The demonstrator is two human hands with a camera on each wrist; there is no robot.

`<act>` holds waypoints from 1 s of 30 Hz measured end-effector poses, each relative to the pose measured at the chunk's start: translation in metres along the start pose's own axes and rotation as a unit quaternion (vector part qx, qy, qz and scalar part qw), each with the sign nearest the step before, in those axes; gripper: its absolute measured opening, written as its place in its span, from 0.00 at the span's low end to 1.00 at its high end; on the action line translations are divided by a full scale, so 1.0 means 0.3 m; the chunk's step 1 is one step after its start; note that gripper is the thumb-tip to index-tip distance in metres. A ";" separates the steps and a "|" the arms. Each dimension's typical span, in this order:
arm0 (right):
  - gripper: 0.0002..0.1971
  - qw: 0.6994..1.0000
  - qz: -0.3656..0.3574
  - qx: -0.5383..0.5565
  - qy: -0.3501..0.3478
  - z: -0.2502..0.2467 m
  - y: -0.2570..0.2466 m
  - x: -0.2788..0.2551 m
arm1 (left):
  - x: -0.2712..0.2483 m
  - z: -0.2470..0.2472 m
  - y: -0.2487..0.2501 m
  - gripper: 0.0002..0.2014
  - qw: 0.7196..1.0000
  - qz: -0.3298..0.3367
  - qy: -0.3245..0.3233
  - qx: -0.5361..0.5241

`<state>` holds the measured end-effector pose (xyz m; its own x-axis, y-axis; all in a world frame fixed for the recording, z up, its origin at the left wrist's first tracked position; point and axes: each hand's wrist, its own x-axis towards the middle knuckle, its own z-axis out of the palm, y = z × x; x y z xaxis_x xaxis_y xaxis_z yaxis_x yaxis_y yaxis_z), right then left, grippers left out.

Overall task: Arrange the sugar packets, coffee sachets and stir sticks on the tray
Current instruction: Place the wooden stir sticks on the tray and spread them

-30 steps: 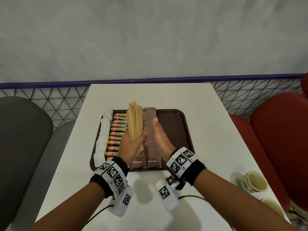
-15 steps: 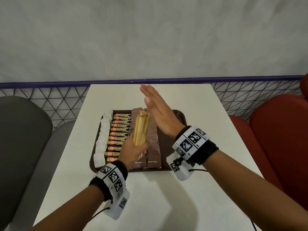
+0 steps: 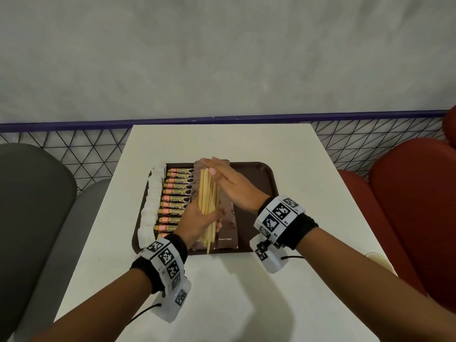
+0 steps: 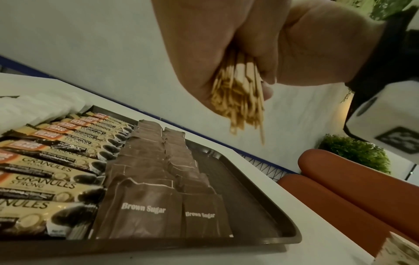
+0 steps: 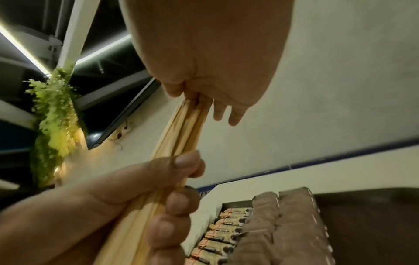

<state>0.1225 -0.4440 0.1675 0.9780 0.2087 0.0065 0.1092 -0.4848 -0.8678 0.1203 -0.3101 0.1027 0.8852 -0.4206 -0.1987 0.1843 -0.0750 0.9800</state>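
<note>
Wooden stir sticks [image 3: 208, 203] sit bunched in my left hand [image 3: 195, 222], clenched around them above the brown sugar packets [image 3: 225, 227]; my right hand [image 3: 228, 186], fingers straight, squares their tips; next I judge they need laying on the tray's [image 3: 256, 183] bare right side.

The right hand [image 3: 230, 185] (fingers flat) has dropped onto the stir sticks' [image 3: 208, 206] tips.

A bundle of pale wooden stir sticks [image 3: 208, 206] is held upright above a dark brown plastic tray [image 3: 256, 191]. On the tray, white sugar packets [image 3: 153, 201], yellow-and-black coffee sachets [image 3: 176, 198] and brown sugar packets [image 4: 158, 188] are laid in neat parallel rows.
</note>
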 end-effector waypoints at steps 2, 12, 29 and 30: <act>0.23 0.998 0.016 0.032 0.043 0.000 0.014 -0.002 | 0.005 0.001 0.003 0.06 1.000 0.006 0.014 -0.003; 0.28 0.934 0.222 0.258 -0.109 0.082 0.115 -0.134 | 0.081 0.014 0.021 0.13 0.985 0.040 0.144 -0.084; 0.22 0.951 0.188 0.225 0.094 0.040 0.181 -0.096 | 0.100 0.064 -0.025 0.16 0.996 -0.035 0.080 -0.001; 0.22 0.949 0.189 0.230 0.107 0.033 0.192 -0.083 | 0.098 0.070 -0.029 0.12 0.997 -0.054 0.055 0.008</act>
<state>0.1027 -0.4688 0.1123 0.9508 -0.1067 -0.2908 -0.2980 -0.0592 -0.9527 0.1356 -0.3408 0.0886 0.9023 -0.3067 -0.3029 0.2760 -0.1286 0.9525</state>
